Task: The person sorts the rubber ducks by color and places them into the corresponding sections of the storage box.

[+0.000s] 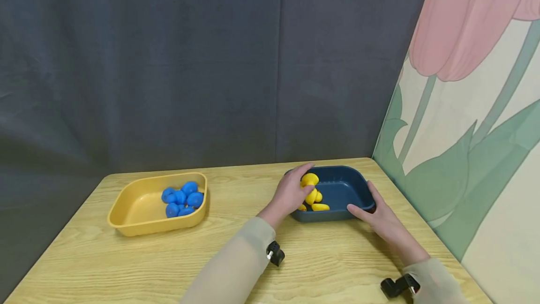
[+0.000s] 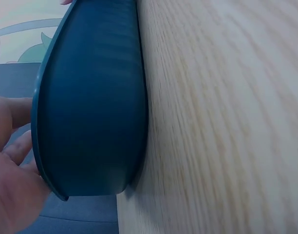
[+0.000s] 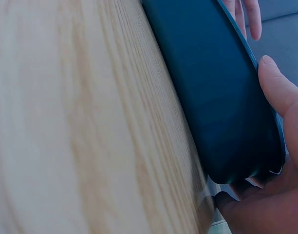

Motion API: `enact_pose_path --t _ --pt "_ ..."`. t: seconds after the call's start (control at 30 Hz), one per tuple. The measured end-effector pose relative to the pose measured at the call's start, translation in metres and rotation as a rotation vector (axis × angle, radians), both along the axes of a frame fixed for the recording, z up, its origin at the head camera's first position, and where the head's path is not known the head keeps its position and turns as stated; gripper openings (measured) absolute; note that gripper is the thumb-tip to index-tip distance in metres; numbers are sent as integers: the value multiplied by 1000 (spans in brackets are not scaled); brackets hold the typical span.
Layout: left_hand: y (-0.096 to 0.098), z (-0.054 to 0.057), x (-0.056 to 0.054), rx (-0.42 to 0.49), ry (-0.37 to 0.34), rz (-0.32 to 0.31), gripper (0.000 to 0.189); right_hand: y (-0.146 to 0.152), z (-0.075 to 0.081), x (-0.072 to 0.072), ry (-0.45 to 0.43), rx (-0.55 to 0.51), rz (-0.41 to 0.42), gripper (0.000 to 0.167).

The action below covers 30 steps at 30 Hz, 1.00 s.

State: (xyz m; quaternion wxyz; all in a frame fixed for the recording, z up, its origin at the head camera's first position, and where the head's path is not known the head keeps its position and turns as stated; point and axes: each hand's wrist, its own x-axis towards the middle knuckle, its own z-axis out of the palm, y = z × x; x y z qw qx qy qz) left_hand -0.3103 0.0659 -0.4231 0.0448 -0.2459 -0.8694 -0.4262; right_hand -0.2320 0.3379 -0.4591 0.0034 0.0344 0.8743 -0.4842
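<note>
A dark blue tray (image 1: pixel 343 191) stands at the table's right side. Several glossy yellow rounded pieces (image 1: pixel 320 207) lie at its left end; their exact kind is unclear. Over that end reaches my left hand (image 1: pixel 290 193), its thumb and fingers spread close to the yellow pieces. Some fingers are hidden behind the tray wall in the left wrist view. My right hand (image 1: pixel 381 217) grips the tray's right end, thumb at the near rim. In the right wrist view its fingers (image 3: pixel 256 207) curl around the end wall.
A yellow tray (image 1: pixel 139 226) stands on the left, with several blue rounded pieces (image 1: pixel 195 200) at its right end. Wooden tabletop (image 1: pixel 249 201) lies between the trays. A dark curtain (image 1: pixel 190 69) hangs behind; a flower-patterned wall (image 1: pixel 485 154) borders the right.
</note>
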Motion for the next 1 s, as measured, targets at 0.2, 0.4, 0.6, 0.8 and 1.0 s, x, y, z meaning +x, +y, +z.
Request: enact_pose_path --t 0.2,0.4,0.6,0.8,1.0 --pt "-6 -1 -3 35 -20 36 62 0 1 0 -11 -5 1 120" --pt "-20 -3 -7 24 8 60 59 1 1 -3 -22 -18 4 119" --pt "-38 -5 -7 -8 31 89 56 2 -1 -6 -15 -29 7 119" --pt "-54 -5 -7 -105 100 116 55 3 -2 -5 -8 -42 0 119" --pt "-72 -2 -2 -209 194 147 57 8 1 -1 36 -24 12 116"
